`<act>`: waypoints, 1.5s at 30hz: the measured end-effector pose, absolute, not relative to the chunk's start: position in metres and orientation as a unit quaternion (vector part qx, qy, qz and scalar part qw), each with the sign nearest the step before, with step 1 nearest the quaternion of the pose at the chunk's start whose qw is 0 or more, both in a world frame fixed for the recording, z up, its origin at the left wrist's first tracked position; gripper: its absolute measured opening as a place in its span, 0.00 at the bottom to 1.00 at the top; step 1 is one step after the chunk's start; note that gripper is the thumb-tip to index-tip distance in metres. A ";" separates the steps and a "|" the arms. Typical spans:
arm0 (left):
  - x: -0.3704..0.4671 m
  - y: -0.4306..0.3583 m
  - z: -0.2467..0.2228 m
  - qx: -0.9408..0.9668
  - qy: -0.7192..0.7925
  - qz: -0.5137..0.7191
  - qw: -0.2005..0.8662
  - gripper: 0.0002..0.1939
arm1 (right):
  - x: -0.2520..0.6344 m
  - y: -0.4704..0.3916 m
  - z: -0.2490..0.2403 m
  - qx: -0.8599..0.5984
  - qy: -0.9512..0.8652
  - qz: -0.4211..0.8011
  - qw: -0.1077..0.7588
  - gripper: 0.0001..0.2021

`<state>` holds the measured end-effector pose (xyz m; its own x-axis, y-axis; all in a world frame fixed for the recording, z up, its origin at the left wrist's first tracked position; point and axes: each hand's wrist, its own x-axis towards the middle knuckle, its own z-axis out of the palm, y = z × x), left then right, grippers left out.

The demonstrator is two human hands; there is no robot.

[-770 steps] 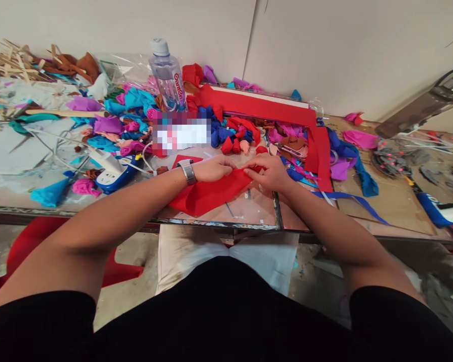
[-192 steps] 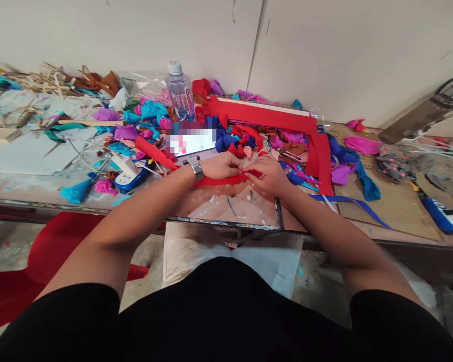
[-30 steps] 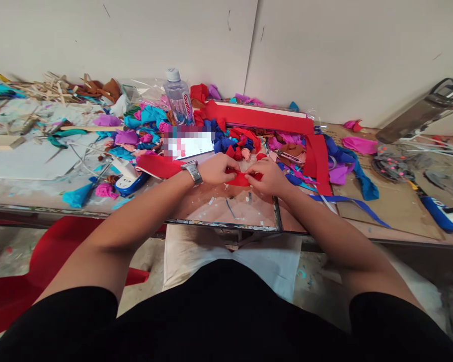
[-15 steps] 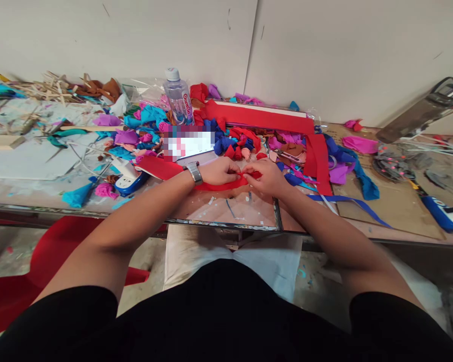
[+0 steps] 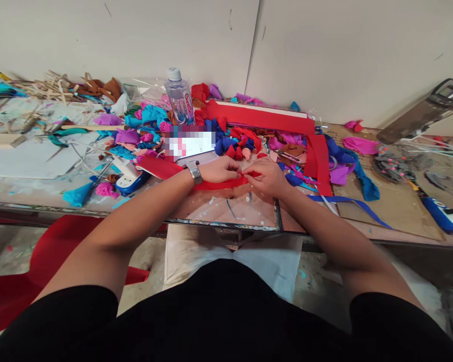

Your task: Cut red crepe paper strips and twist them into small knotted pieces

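Observation:
Between my hands, just above the table's front part, is a strip of red crepe paper. My left hand, with a metal watch on its wrist, pinches the strip near its right end. My right hand pinches the same strip with thumb and fingers close to the left fingertips. The exact fold under the fingers is hidden. Right behind the hands lie red and blue crumpled paper pieces and a phone with a blurred screen.
A water bottle stands behind the phone. A long red paper roll lies along the back. To the left are a white and blue power strip and teal-handled pliers. A dark tumbler leans at the right, above a cardboard sheet.
Both hands stay nearly in place on the red strip; the fingers shift only slightly. Nothing else has visibly moved.

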<state>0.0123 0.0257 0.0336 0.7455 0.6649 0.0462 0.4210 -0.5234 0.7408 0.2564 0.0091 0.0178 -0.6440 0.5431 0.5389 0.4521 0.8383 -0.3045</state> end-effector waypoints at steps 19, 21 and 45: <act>0.013 0.025 0.036 0.839 0.337 0.189 0.382 0.21 | 0.258 0.010 0.015 -0.295 -0.893 0.055 0.334 0.08; 0.013 0.025 0.036 0.840 0.337 0.189 0.381 0.21 | 0.258 0.010 0.014 -0.305 -0.891 0.056 0.332 0.08; 0.014 0.024 0.033 0.804 0.371 0.217 0.412 0.20 | 0.258 0.011 0.013 -0.309 -0.890 0.028 0.332 0.08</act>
